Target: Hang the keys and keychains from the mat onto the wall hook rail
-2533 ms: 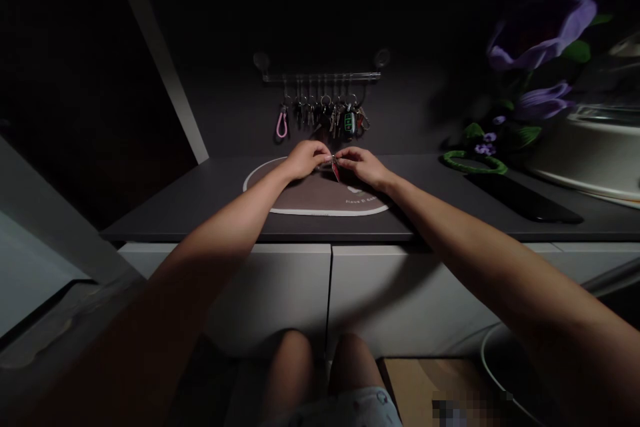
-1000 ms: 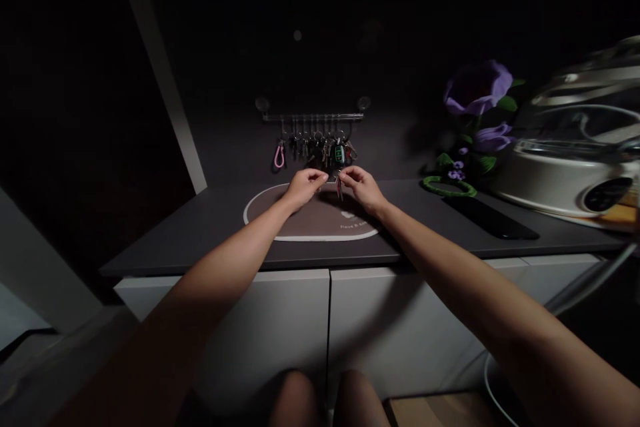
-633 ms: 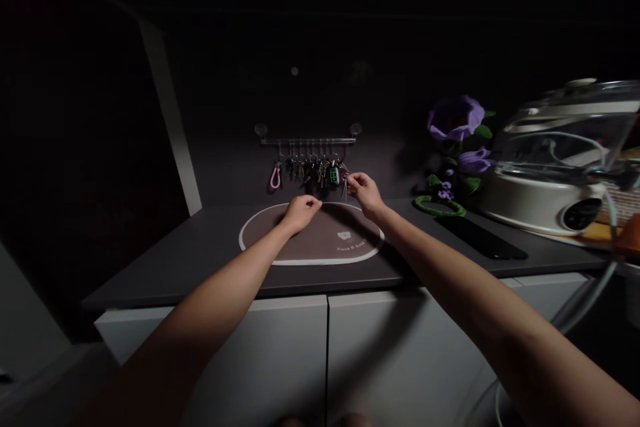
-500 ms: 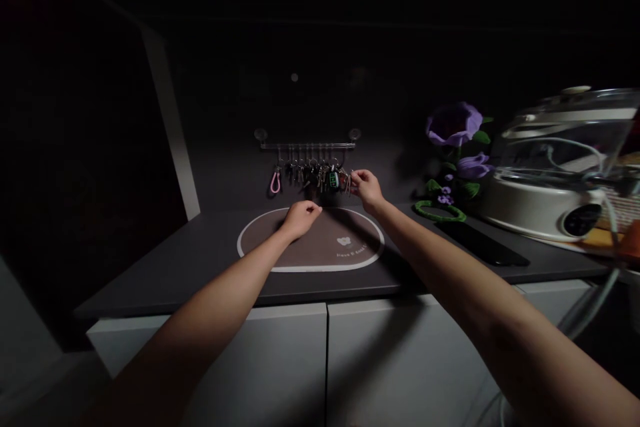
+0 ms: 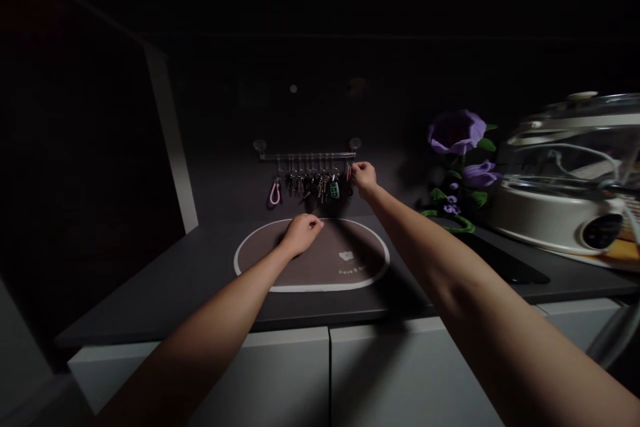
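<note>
A clear hook rail (image 5: 307, 156) is fixed to the dark wall, with several bunches of keys (image 5: 323, 185) hanging from it. Among them are a pink loop strap (image 5: 275, 193) and a green-and-black key fob (image 5: 335, 189). At the rail's right end, my right hand (image 5: 365, 177) is closed in a pinch on keys with a dark, reddish piece (image 5: 349, 172) beside the fingertips; most of it is hidden. Lower down, my left hand (image 5: 303, 233) is held with curled fingers over the brown oval mat (image 5: 325, 267). What it may hold does not show.
Purple artificial flowers (image 5: 457, 133) with a green ring at their base stand on the right of the dark counter (image 5: 200, 287). A flat black slab (image 5: 510, 263) lies in front of them. Farther right is a white appliance with a clear cover (image 5: 545, 213). White cabinet doors (image 5: 280, 367) are below.
My right hand has risen towards the rail's right end, and the keys that dangled by its fingers are now mostly hidden. My left hand stays over the mat. The view has tilted slightly up.
</note>
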